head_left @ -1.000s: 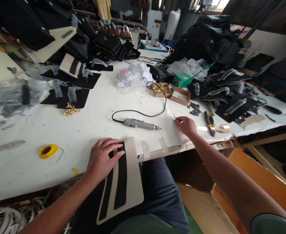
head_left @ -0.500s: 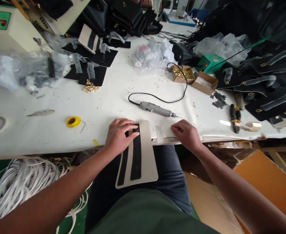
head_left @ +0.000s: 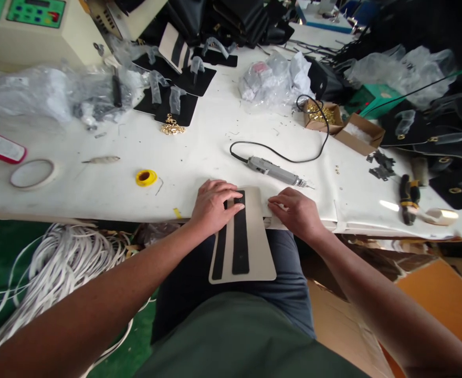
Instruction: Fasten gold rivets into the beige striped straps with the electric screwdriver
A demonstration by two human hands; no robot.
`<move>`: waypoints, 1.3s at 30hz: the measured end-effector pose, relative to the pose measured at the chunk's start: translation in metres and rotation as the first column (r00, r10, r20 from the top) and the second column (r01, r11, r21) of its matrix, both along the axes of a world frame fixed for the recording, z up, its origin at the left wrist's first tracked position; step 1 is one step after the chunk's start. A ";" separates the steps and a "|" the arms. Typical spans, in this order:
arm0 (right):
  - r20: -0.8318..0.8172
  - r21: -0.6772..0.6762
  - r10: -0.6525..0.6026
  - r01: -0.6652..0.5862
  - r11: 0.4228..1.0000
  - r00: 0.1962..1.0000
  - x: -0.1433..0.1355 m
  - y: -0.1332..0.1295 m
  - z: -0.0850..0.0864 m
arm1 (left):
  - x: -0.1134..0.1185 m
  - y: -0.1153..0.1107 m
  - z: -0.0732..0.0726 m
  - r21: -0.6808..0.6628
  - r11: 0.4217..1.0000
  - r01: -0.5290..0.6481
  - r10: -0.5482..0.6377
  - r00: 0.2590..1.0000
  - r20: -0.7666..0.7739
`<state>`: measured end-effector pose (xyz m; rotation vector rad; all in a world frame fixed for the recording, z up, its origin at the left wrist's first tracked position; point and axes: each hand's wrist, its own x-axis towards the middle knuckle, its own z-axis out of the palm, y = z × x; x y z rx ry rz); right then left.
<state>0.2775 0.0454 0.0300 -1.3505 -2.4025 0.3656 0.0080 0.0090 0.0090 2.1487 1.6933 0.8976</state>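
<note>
A beige panel [head_left: 260,231] with two black strips lies over the table's front edge, its near end hanging above my lap. My left hand [head_left: 215,205] holds down its far left part, fingers bent over the black strip [head_left: 240,241] and thumb on that strip. A small dark round spot shows at the strip's far end, by the fingertips. Just right of the panel, my right hand [head_left: 296,212] is closed in a pinch; whatever may be between its fingertips is too small to make out. A grey electric screwdriver [head_left: 274,170] lies beyond it with its bit pointing right.
Right of centre stand a box of brass-coloured parts [head_left: 321,115] and another small box [head_left: 359,134], with pliers [head_left: 409,199] nearer the edge. A yellow tape roll [head_left: 146,177] and a white tape ring [head_left: 32,174] lie left. Black pieces with gold chain [head_left: 171,125] lie behind.
My right hand has come left, closer to the panel's right edge. My left hand stays on the panel. The whole view has swung a little to the left.
</note>
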 end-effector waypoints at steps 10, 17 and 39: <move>0.044 -0.108 0.002 0.003 0.994 0.999 -0.005 0.006 0.013 | -0.001 -0.002 -0.002 0.014 1.000 0.009 -0.009 1.000 0.015; -0.126 -0.400 -0.370 0.294 0.868 0.920 0.033 0.013 0.010 | -0.001 -0.002 -0.001 0.004 1.000 0.011 -0.011 1.000 0.009; 0.035 -0.039 -0.235 0.236 0.971 0.971 0.028 0.003 -0.008 | -0.001 -0.002 0.000 -0.021 1.000 0.016 -0.015 1.000 0.019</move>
